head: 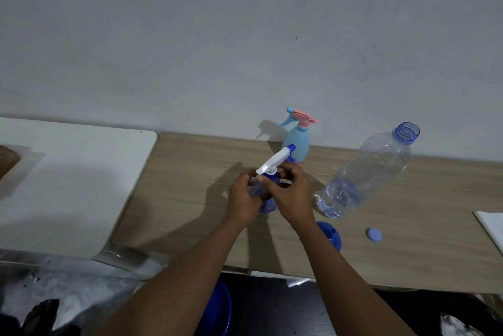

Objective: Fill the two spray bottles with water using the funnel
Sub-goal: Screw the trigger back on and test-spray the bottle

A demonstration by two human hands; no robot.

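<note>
The left hand curls its fingers round the body of the dark-blue spray bottle, held upright between both hands over the desk. The right hand pinches the collar under that bottle's white trigger head. Just beyond the right hand stands the pale-blue spray bottle. The blue funnel lies beside the right wrist. Further right of that hand stands the uncapped water bottle, with its cap near the funnel.
</note>
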